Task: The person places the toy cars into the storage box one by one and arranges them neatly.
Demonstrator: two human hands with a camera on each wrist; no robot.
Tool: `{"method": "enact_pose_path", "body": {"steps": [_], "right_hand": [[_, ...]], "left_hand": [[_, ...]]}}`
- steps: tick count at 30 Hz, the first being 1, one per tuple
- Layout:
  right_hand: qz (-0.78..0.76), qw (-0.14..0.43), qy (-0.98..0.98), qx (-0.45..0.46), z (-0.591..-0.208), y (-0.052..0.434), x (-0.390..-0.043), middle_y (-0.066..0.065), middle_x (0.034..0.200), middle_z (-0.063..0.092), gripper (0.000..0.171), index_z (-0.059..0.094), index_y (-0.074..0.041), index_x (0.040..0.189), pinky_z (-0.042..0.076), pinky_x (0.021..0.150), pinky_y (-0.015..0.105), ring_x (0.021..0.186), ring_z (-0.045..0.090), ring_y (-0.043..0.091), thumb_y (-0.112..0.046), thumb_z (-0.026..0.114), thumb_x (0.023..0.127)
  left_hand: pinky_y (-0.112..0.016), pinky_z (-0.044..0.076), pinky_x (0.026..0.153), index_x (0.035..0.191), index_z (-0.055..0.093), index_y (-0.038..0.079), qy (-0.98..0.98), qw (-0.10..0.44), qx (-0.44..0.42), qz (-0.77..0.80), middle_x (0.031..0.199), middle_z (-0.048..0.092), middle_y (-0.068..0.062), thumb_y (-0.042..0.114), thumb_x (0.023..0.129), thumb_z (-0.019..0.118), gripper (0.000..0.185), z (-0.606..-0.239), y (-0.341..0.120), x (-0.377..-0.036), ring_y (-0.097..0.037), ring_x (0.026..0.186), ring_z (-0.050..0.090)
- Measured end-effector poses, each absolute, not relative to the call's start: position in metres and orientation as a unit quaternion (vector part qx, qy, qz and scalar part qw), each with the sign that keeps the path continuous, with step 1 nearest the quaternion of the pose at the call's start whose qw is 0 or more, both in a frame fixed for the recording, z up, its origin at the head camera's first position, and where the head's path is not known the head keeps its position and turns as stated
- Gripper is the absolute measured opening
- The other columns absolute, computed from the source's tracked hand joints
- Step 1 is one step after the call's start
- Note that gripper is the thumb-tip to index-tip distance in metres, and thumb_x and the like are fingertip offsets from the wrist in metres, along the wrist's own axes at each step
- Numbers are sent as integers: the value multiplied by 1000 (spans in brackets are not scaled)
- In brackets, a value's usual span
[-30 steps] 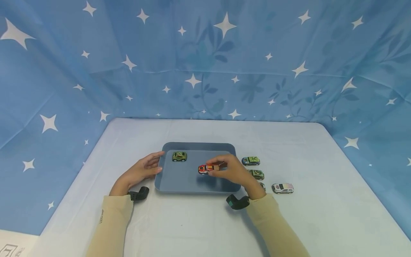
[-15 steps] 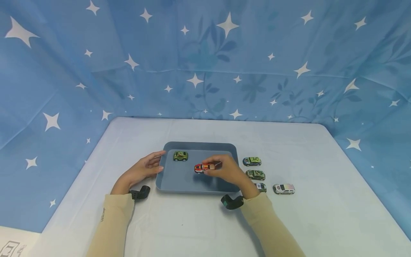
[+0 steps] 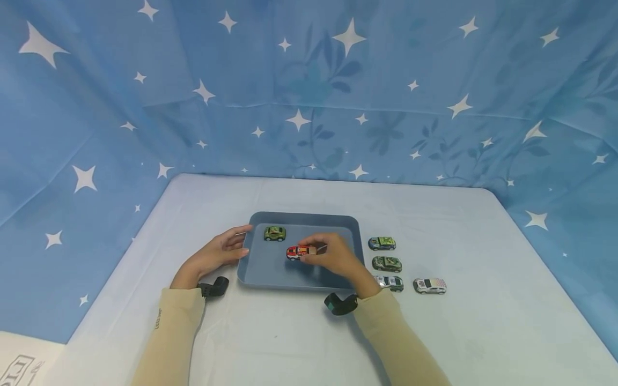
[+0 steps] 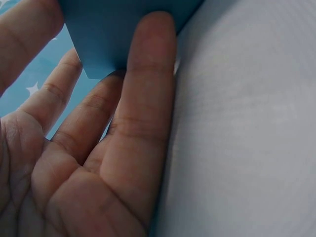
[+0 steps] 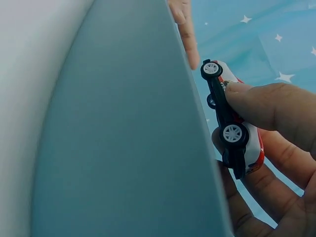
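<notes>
Here, a red car point(image 3: 299, 251) is pinched by the right hand point(image 3: 333, 258) just above the middle of the tray point(image 3: 270, 268), near frame centre. The tray's left edge is touched by the left hand point(image 3: 217, 256), fingers straight. A green car point(image 3: 274, 233) sits at the tray's back.

Near the frame's centre, a slate-blue tray point(image 3: 347, 225) carries an olive-green camouflage car point(image 3: 274, 233) and a red, white and orange car point(image 3: 298, 252). Right of it sit a blue-and-green car point(image 3: 382, 243), a dark green camouflage car point(image 3: 387, 263), a white-and-grey car point(image 3: 390, 282) and a white car with red stripes point(image 3: 429, 285). The backdrop point(image 3: 309, 80) is blue with white stars; both sleeves point(image 3: 169, 332) are beige.
</notes>
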State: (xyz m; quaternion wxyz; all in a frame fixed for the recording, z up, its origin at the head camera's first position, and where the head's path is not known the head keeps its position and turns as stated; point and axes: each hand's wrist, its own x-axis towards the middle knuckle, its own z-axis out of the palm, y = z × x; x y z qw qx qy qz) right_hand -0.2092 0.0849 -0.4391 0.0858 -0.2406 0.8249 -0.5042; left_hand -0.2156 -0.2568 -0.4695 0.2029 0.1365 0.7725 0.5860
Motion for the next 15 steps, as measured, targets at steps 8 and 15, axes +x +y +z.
{"method": "enact_pose_path", "body": {"steps": [8, 15], "right_hand": [[-497, 84, 834, -224, -440, 76, -209, 14, 112, 78, 28, 80, 2, 119, 58, 80, 33, 96, 72, 21, -6, 85, 93], [-496, 82, 839, -208, -443, 67, -211, 11, 109, 79, 28, 81, 0, 117, 54, 78, 31, 96, 70, 17, -7, 87, 91]], "left_hand": [[-65, 35, 122, 170, 27, 1, 768, 205, 129, 593, 172, 26, -32, 16, 107, 70, 78, -470, -255, -217, -52, 160, 22], [-64, 36, 122, 171, 27, 2, 766, 208, 120, 597, 172, 27, -32, 14, 107, 69, 77, -470, -255, -217, -50, 160, 24]]}}
